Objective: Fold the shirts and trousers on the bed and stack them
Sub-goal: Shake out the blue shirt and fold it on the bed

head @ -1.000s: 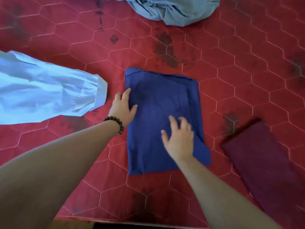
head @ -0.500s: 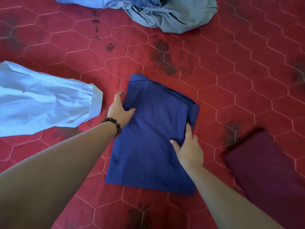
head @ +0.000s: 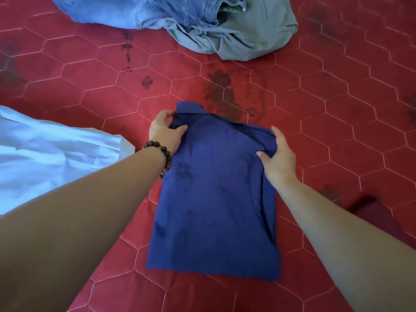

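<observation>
A folded dark blue shirt (head: pixel 216 199) lies in the middle of the red quilted bed (head: pixel 337 109). My left hand (head: pixel 164 129), with a bead bracelet at the wrist, grips the shirt's far left corner by the collar, thumb on top. My right hand (head: pixel 278 157) grips the far right edge, fingers curled round the cloth. The far end of the shirt is lifted slightly off the bed; its near end lies flat.
A light blue shirt (head: pixel 51 154) is spread at the left. Crumpled jeans (head: pixel 139 12) and grey-green trousers (head: pixel 243 34) are heaped at the back. A folded maroon garment (head: pixel 378 219) lies at the right, partly behind my right forearm.
Both hands moved from resting flat on the blue shirt to gripping its far corners. The shirt has turned and its far end is raised.
</observation>
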Demonstrator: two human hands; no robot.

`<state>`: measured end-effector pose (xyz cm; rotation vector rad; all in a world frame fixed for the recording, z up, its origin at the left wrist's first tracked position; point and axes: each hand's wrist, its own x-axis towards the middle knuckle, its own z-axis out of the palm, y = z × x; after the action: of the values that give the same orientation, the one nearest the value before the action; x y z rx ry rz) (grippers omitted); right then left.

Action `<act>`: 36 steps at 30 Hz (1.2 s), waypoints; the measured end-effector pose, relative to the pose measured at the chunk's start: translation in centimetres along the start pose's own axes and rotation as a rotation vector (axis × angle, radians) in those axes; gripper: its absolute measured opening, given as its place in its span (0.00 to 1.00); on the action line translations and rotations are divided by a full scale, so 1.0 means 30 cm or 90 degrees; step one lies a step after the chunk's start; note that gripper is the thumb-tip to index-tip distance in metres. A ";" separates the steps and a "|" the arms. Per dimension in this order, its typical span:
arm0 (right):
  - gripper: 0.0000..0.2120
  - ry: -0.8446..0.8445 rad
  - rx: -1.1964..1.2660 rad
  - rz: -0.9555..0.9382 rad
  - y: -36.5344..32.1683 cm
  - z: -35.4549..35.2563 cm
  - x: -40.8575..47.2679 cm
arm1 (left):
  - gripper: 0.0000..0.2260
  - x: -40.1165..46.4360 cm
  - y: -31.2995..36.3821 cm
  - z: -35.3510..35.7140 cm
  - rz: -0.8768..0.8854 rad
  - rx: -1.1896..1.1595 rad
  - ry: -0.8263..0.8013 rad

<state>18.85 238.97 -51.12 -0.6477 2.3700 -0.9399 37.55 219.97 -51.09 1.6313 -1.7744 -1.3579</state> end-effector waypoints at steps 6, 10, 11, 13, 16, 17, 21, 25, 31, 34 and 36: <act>0.26 0.100 -0.354 -0.148 -0.035 0.042 -0.042 | 0.17 -0.073 -0.026 0.013 0.032 0.285 0.062; 0.27 -0.006 -0.265 -0.018 -0.029 0.080 -0.050 | 0.23 -0.186 -0.094 0.034 0.275 0.479 0.009; 0.25 -0.015 -0.224 0.017 -0.028 0.080 -0.043 | 0.26 -0.206 -0.118 0.040 0.333 0.535 -0.011; 0.17 -0.028 -0.154 0.044 -0.018 0.072 -0.034 | 0.29 -0.237 -0.158 0.051 0.394 0.634 -0.074; 0.12 -0.023 -0.107 0.041 0.010 0.057 -0.049 | 0.29 -0.265 -0.213 0.059 0.420 0.728 -0.129; 0.13 -0.008 -0.093 0.045 0.017 0.052 -0.060 | 0.29 -0.275 -0.223 0.057 0.424 0.739 -0.136; 0.21 0.029 -0.047 0.092 0.046 0.019 -0.112 | 0.28 -0.325 -0.237 0.016 0.406 0.658 -0.133; 0.17 -0.084 -0.083 0.199 0.107 -0.014 -0.215 | 0.29 -0.415 -0.268 -0.073 0.301 0.495 -0.134; 0.14 -0.247 -0.200 0.221 0.166 -0.076 -0.416 | 0.29 -0.563 -0.283 -0.190 0.057 0.268 -0.178; 0.13 -0.278 -0.208 0.212 0.181 -0.093 -0.483 | 0.15 -0.594 -0.293 -0.212 -0.106 0.193 -0.124; 0.12 -0.282 -0.187 0.220 0.192 -0.096 -0.515 | 0.08 -0.609 -0.304 -0.219 -0.170 0.160 -0.154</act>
<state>27.44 253.20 -49.22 -0.4683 2.1312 -0.2653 52.53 235.26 -49.62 1.9664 -1.9884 -1.5567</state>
